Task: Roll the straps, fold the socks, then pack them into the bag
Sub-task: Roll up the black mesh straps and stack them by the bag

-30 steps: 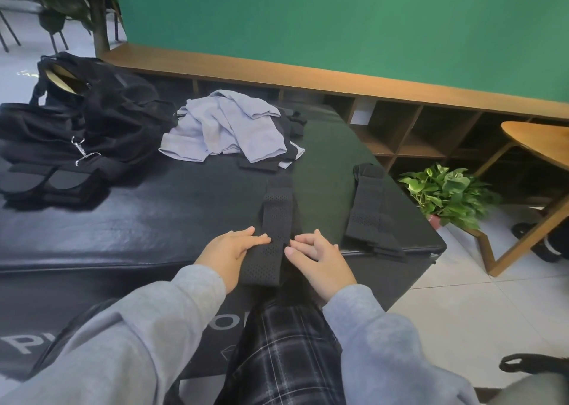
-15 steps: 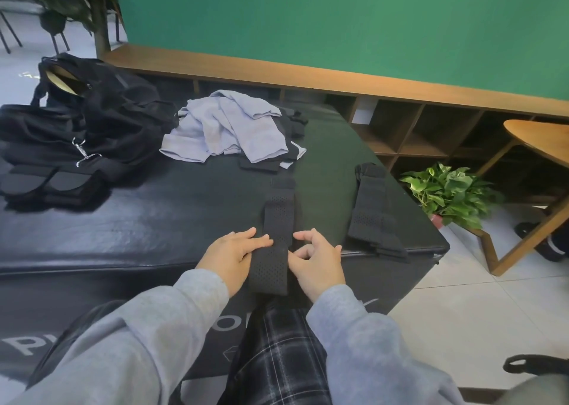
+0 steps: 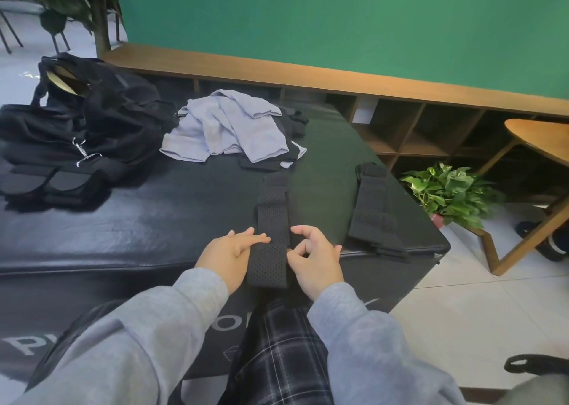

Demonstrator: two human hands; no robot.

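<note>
Black padded bench (image 3: 154,229) holds a flat mesh strap (image 3: 271,244), near end overhanging. Left hand (image 3: 229,255) flat on its edge, right hand (image 3: 314,256) loosely curled beside it, gripping nothing. Looks soft, light, floppy; pinch that near end to roll.

Black perforated strap (image 3: 271,238) laid lengthwise on the black padded tabletop (image 3: 123,219), its near end hanging over the edge. Left hand (image 3: 229,255) rests flat with fingers (image 3: 255,237) on the strap's left edge; right hand (image 3: 314,256), fingers curled, touches its right edge. Second strap (image 3: 372,210) lies to the right; grey socks (image 3: 228,127) and black bag (image 3: 77,121) lie farther back.
</note>
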